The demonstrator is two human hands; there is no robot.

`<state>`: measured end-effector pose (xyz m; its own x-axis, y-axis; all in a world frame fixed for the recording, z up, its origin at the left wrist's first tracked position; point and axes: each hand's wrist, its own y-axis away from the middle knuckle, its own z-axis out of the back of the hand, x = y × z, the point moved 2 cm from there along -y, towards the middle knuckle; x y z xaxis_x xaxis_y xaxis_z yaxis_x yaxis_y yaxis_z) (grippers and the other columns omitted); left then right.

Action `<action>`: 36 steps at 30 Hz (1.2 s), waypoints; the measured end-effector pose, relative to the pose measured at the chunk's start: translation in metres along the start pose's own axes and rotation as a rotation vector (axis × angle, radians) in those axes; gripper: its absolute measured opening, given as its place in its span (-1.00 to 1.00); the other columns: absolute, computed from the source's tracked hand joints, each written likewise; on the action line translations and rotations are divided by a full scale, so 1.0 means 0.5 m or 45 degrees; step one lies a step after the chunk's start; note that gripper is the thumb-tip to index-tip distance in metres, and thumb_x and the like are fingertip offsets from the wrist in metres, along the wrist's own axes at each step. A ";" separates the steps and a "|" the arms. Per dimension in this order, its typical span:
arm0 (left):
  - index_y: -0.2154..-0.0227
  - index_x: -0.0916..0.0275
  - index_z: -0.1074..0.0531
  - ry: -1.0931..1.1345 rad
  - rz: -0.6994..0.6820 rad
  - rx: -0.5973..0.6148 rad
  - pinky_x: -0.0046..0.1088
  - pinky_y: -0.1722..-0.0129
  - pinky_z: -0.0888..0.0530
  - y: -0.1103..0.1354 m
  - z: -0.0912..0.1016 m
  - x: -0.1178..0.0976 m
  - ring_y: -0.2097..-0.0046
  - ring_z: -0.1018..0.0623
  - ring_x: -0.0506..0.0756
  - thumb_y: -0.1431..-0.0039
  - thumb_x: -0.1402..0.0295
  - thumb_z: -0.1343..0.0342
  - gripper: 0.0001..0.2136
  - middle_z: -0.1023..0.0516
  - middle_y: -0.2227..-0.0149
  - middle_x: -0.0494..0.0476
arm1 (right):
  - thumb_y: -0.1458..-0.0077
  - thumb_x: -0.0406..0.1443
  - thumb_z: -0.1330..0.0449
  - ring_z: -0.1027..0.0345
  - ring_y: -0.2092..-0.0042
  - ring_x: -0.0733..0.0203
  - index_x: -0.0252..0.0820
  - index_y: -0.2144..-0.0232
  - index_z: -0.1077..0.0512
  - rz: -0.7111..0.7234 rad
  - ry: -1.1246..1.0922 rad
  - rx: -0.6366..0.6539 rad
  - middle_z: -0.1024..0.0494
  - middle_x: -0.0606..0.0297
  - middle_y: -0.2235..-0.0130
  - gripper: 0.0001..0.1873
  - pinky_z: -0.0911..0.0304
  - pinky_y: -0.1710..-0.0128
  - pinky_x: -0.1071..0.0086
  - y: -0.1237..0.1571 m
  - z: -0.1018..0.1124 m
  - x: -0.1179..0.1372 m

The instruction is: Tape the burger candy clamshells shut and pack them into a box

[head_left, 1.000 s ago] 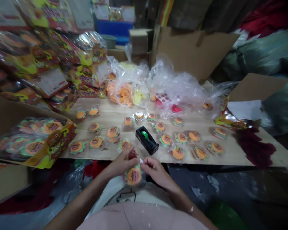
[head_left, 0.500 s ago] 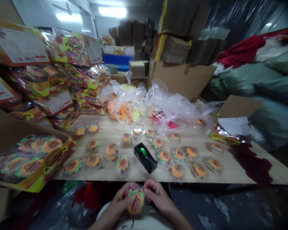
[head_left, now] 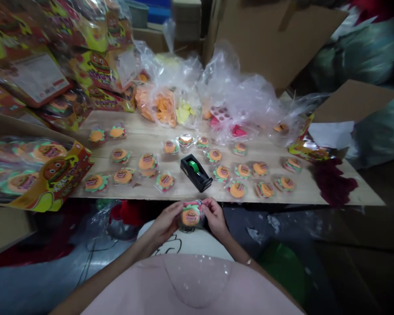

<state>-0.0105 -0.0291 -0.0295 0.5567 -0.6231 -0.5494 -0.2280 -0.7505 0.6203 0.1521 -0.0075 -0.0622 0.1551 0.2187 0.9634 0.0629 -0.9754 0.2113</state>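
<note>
Just off the table's front edge, a toy burger in a clear plastic pack (head_left: 191,216) is held over my lap, its orange bun facing up. My left hand (head_left: 168,220) grips the pack's left side. On the right, my right hand (head_left: 213,214) pinches its upper right edge between thumb and fingers. A black tape dispenser (head_left: 202,180) with a green roll stands on the table just beyond my hands. Several more packed burgers lie around it, among them one pack (head_left: 165,180) to its left and another (head_left: 237,189) to its right.
At left, an open display box (head_left: 61,179) holds several packed burgers, with printed boxes (head_left: 100,70) stacked behind. Clear bags of orange pieces (head_left: 162,105) line the table's back. A dark red cloth (head_left: 335,181) and a small open box (head_left: 307,144) are at right.
The view has tilted downward, so the table sits higher and more of my lap shows. The packed burger has turned more level in my hands; both still hold it.
</note>
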 end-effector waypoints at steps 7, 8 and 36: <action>0.50 0.34 -0.41 0.085 -0.033 -0.350 -0.34 0.44 -0.49 -0.082 0.007 0.042 0.50 -0.54 0.09 0.03 0.35 -0.26 -0.83 -0.55 0.51 0.14 | 0.13 -0.09 -0.28 -0.15 0.51 0.36 -0.21 0.48 -0.37 -0.180 -0.154 -0.130 -0.35 0.42 0.54 -0.69 -0.11 0.49 0.47 -0.006 0.015 -0.053; 0.53 0.34 -0.39 0.087 -0.073 -0.389 -0.37 0.45 -0.48 -0.090 0.012 0.046 0.52 -0.53 0.07 0.05 0.34 -0.28 -0.81 -0.54 0.55 0.12 | 0.13 -0.08 -0.28 -0.14 0.53 0.37 -0.21 0.48 -0.38 -0.213 -0.184 -0.102 -0.35 0.42 0.54 -0.68 -0.10 0.51 0.47 -0.008 0.014 -0.052; 0.47 0.38 -0.47 0.068 -0.224 -0.531 -0.32 0.37 -0.49 -0.144 0.024 0.071 0.45 -0.58 0.16 0.41 0.25 -0.41 -0.60 -0.58 0.53 0.16 | 0.28 -0.08 -0.38 -0.46 0.36 0.09 -0.30 0.44 -0.54 -0.507 -0.221 -0.080 -0.61 0.16 0.37 -0.60 -0.33 0.24 0.22 -0.056 -0.018 -0.061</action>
<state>0.0161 0.0000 -0.1004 0.6012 -0.4736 -0.6437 0.2087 -0.6844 0.6985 0.1368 0.0130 -0.0959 0.2947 0.5742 0.7639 0.0923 -0.8127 0.5753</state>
